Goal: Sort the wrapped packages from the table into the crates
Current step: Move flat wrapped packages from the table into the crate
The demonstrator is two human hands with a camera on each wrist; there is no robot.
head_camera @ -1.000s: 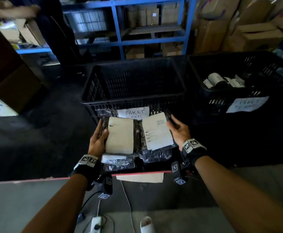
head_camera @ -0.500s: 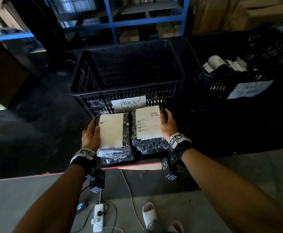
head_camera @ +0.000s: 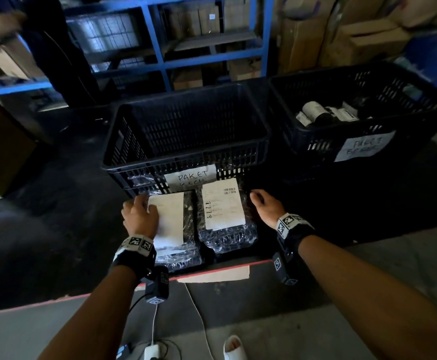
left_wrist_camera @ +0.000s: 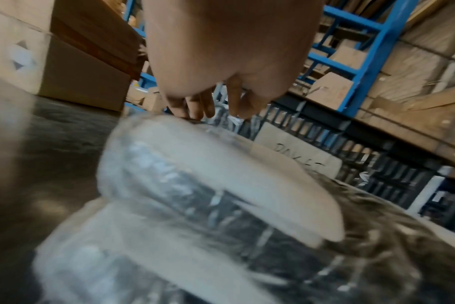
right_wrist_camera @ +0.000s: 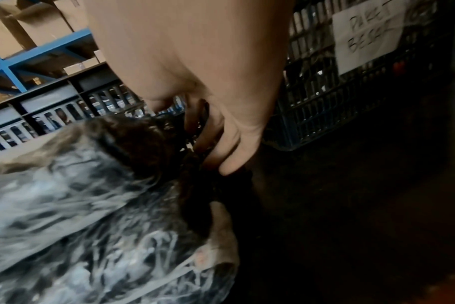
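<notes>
Now the left hand (head_camera: 140,217) lies on the far left corner of the upper of two stacked, clear-wrapped dark packages with pale paper labels (head_camera: 173,224), fingers (left_wrist_camera: 195,106) bent down over its edge. Whether they grip it, I cannot tell. The right hand (head_camera: 266,207) curls loosely beside the neighbouring wrapped package with a barcode label (head_camera: 224,213); contact is unclear. Both packages sit on the dark table (head_camera: 56,242), against the black slatted plastic crate labelled "PAKET KECIL" (head_camera: 186,154).
</notes>
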